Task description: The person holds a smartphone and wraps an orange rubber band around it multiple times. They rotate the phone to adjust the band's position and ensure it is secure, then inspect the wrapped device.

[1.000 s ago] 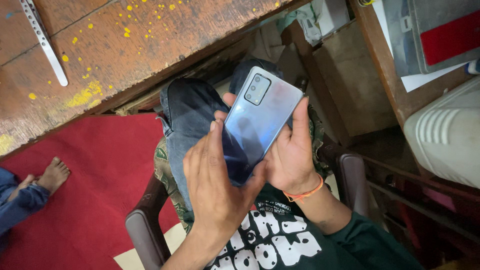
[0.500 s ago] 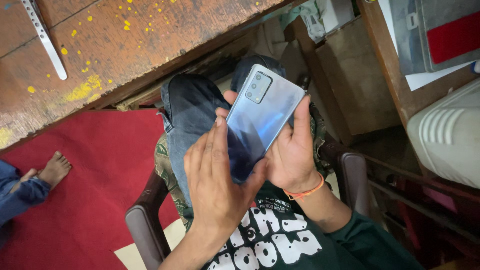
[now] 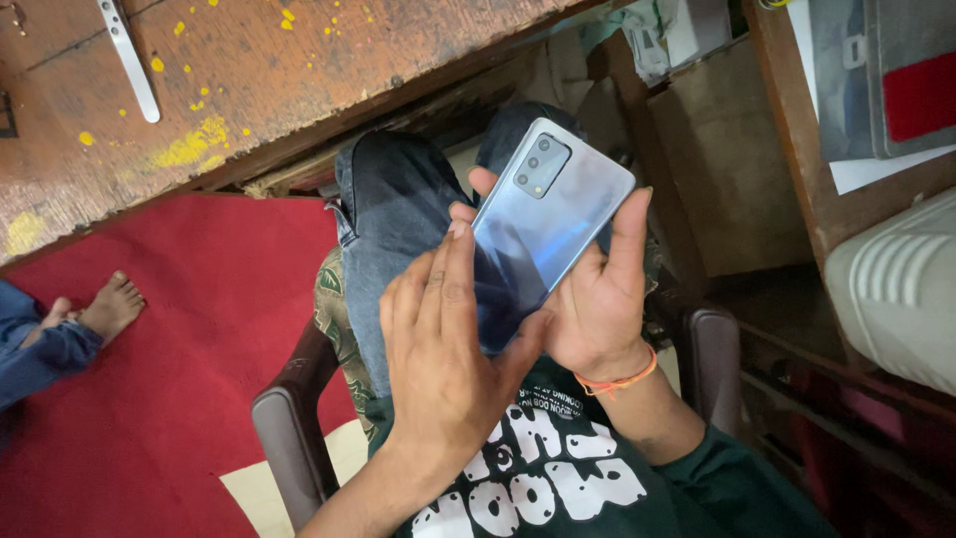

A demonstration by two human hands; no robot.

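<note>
A blue-grey smartphone (image 3: 558,214) is held over my lap with its back and camera cluster facing up. My right hand (image 3: 597,309), with an orange thread at the wrist, grips it from below, thumb on the right edge and fingertips showing at the left edge. My left hand (image 3: 448,359) lies flat with its fingers pressed on the lower part of the phone's back. Under the hands are my jeans-clad knees (image 3: 398,199) and a dark green printed shirt (image 3: 558,478).
A worn wooden table (image 3: 249,90) with yellow paint specks and a metal strip (image 3: 129,60) spans the top left. Red carpet (image 3: 169,349) lies at left, with another person's bare foot (image 3: 110,309). Chair arms (image 3: 289,428) flank me. A white ribbed casing (image 3: 896,289) sits at right.
Both hands keep the same hold on the phone. The view has shifted slightly, so phone and hands sit a little further right.
</note>
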